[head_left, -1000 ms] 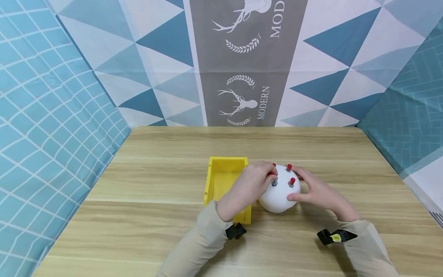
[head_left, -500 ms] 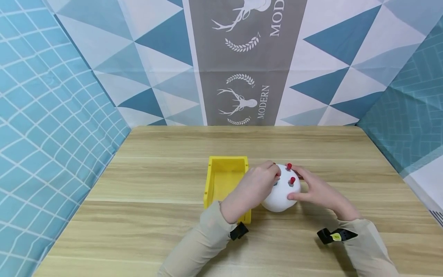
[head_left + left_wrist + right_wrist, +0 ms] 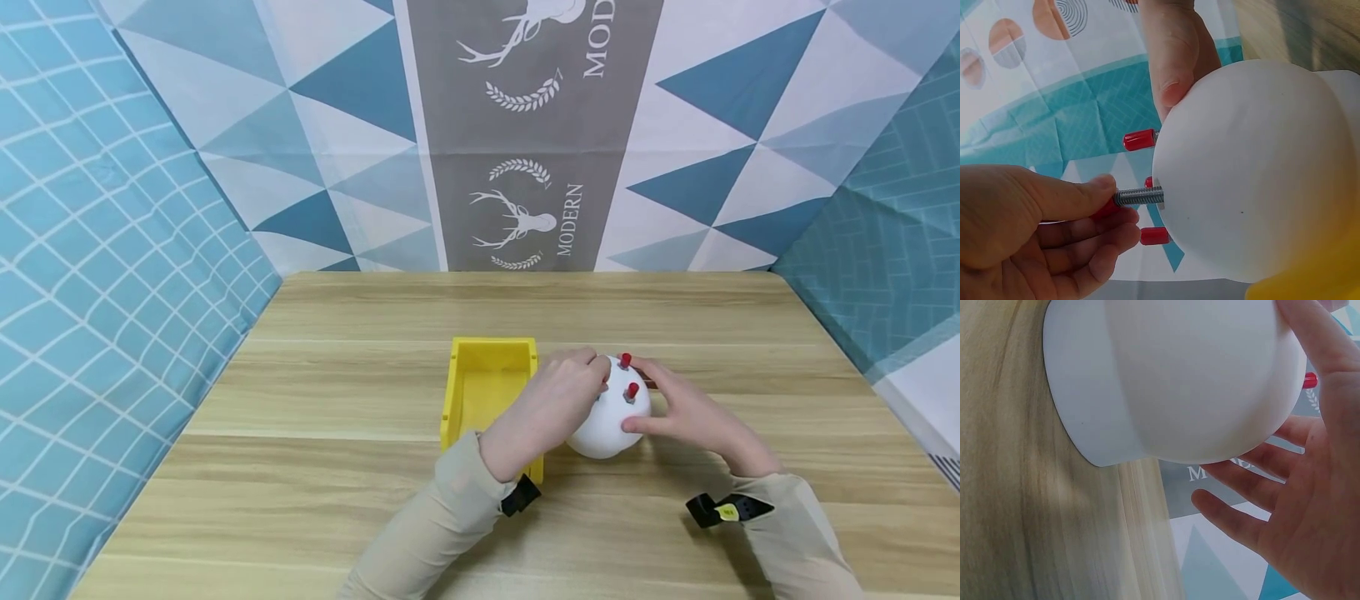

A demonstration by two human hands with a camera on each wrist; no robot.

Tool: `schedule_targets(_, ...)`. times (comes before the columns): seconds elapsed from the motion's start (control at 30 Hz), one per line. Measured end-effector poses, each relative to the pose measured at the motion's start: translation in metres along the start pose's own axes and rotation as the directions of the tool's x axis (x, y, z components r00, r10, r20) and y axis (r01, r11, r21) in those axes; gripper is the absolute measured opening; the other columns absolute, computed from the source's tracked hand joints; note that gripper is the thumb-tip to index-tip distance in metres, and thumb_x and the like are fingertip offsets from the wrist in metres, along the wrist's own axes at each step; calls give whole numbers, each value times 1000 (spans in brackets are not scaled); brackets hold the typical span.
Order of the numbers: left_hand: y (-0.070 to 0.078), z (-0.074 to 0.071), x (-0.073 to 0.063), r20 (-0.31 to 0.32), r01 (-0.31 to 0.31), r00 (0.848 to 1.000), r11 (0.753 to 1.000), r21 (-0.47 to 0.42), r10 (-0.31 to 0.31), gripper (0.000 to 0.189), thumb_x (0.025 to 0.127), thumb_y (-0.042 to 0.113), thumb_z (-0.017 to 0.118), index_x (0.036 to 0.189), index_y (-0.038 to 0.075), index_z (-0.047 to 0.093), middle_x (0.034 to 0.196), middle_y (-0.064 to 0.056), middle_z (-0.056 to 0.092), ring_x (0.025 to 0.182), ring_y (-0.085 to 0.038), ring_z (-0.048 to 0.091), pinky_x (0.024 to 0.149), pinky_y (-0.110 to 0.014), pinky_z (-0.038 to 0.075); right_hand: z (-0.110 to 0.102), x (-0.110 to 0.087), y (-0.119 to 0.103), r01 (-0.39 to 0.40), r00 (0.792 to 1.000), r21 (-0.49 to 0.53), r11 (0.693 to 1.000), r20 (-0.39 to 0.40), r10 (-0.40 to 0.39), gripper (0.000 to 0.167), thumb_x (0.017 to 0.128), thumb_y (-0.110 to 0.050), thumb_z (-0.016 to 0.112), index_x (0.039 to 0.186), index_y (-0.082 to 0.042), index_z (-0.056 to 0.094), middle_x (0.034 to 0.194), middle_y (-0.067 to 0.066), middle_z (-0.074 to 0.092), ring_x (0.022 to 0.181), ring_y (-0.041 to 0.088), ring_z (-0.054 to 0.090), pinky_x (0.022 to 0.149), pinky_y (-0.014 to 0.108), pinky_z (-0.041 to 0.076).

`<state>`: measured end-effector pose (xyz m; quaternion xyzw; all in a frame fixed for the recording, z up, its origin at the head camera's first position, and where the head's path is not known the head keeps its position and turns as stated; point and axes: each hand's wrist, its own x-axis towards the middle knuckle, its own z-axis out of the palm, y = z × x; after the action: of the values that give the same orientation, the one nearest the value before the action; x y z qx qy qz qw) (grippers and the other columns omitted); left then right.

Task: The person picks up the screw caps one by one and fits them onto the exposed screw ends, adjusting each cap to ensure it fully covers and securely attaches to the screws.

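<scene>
A smooth white dome (image 3: 606, 429) stands on the table, with several red-capped threaded bolts (image 3: 632, 391) sticking out of its top. My left hand (image 3: 542, 403) reaches over it and pinches the red cap of one bolt (image 3: 1140, 196) between thumb and fingers. Bare thread shows between that cap and the dome in the left wrist view; the cap is mostly hidden by the fingers. From the right side my right hand (image 3: 686, 417) holds the dome, thumb on the near side and fingers round the far side. In the right wrist view the dome's wider base (image 3: 1088, 406) rests on the wood.
A yellow bin (image 3: 447, 408) sits just left of the dome, partly under my left forearm. Wood-grain table (image 3: 315, 467) surrounds both. Patterned cloth (image 3: 360, 150) hangs behind and at the sides.
My left hand has shifted slightly right and turned over the bolt, now covering its red cap from the head view. My right hand and the dome stay put.
</scene>
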<state>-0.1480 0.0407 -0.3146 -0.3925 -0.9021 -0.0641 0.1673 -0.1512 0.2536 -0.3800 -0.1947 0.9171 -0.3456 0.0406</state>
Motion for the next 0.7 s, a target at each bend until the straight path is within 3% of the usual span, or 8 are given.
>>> schedule_targets(0.17, 0, 1, 0, 18, -10, 1000, 1000, -14, 10, 17, 87, 23, 61, 96, 8, 61, 84, -1, 61, 73, -9, 57, 70, -16, 49, 0, 0, 1, 12, 1000, 1, 1000, 6, -12, 83, 73, -42, 73, 138, -12, 31, 133, 13, 42, 114, 36, 47, 86, 56, 43)
schedule_targets(0.7, 3, 3, 1, -10, -63, 998, 992, 109, 64, 15, 81, 20, 69, 92, 9, 65, 81, 1, 63, 70, -7, 59, 68, -14, 50, 0, 1, 0, 12, 1000, 3, 1000, 9, -12, 83, 73, -42, 72, 138, -12, 31, 133, 12, 41, 113, 36, 46, 84, 53, 45)
